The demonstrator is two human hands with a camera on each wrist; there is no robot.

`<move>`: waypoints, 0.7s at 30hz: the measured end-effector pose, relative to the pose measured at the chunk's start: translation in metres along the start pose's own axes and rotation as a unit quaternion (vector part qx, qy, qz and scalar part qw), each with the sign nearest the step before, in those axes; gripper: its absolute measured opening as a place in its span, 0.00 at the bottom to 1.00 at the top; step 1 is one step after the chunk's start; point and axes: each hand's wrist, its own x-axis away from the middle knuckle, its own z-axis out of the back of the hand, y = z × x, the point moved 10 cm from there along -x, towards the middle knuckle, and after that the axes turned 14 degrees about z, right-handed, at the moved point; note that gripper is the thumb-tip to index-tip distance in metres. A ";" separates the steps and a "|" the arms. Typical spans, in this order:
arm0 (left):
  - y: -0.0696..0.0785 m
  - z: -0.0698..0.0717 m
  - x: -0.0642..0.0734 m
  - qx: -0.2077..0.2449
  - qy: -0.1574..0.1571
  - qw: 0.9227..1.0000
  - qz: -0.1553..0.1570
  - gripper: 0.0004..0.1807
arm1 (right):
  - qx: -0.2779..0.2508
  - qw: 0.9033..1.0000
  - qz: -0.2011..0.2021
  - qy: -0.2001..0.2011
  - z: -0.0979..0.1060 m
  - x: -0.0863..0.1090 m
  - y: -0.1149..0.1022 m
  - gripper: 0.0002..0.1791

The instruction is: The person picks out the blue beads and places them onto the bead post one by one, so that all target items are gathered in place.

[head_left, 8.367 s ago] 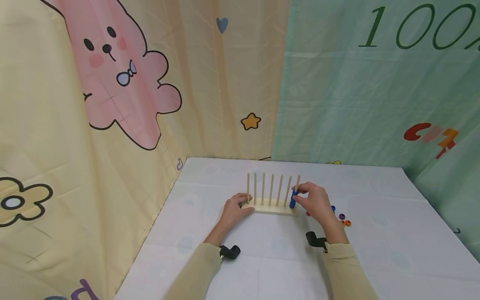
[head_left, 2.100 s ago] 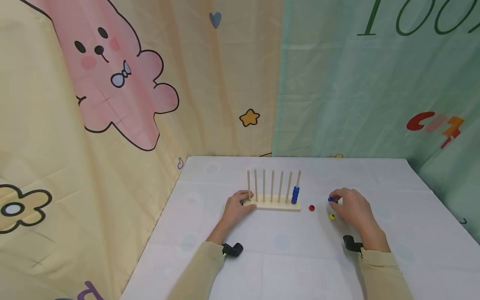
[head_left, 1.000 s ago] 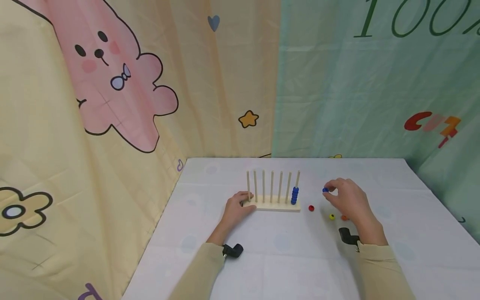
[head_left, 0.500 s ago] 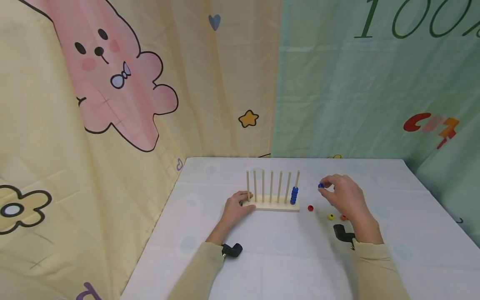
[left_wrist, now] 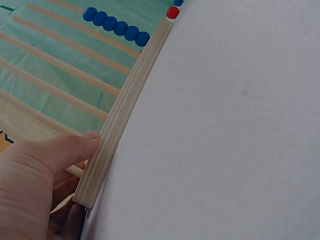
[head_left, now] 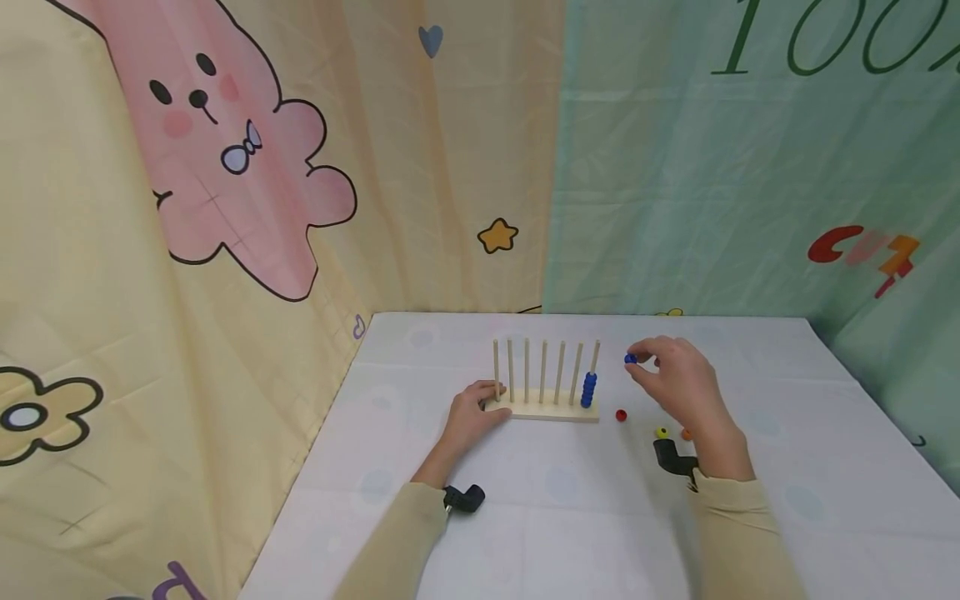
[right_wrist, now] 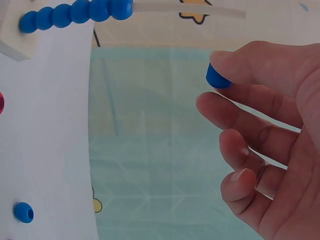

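Note:
A wooden bead rack [head_left: 543,412] with a row of upright pegs stands mid-table. Its rightmost peg carries a stack of several blue beads [head_left: 588,390]; the other pegs are bare. My left hand [head_left: 471,414] grips the left end of the base, the thumb on its front edge in the left wrist view and the other fingers partly hidden behind. Right of the rack, my right hand [head_left: 681,382] pinches a blue bead [head_left: 631,358] between thumb and index finger, off the table and apart from the peg. The right wrist view shows that held bead [right_wrist: 217,77] partly covered by the thumb.
Loose on the white cloth lie a red bead [head_left: 621,415], a yellow bead [head_left: 662,432] and an orange bead [head_left: 686,434]. Another blue bead [right_wrist: 23,212] lies there in the right wrist view. Printed fabric hangs behind the table and along its left side.
My right hand was at the loaded peg, then picked up a blue bead on the right. It has since lifted that bead up and leftward toward the rack. My left hand stays put.

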 end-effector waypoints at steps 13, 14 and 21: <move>0.001 0.000 0.000 0.001 -0.002 1.000 -0.001 0.22 | -0.005 0.999 0.025 0.028 0.008 -0.010 -0.018 0.13; 0.001 0.000 0.000 0.000 -0.001 1.000 -0.001 0.22 | -0.005 0.999 0.026 0.030 0.008 -0.012 -0.019 0.13; 0.000 0.000 0.000 -0.003 -0.004 1.000 0.001 0.22 | -0.007 0.998 0.041 0.045 0.012 -0.017 -0.028 0.13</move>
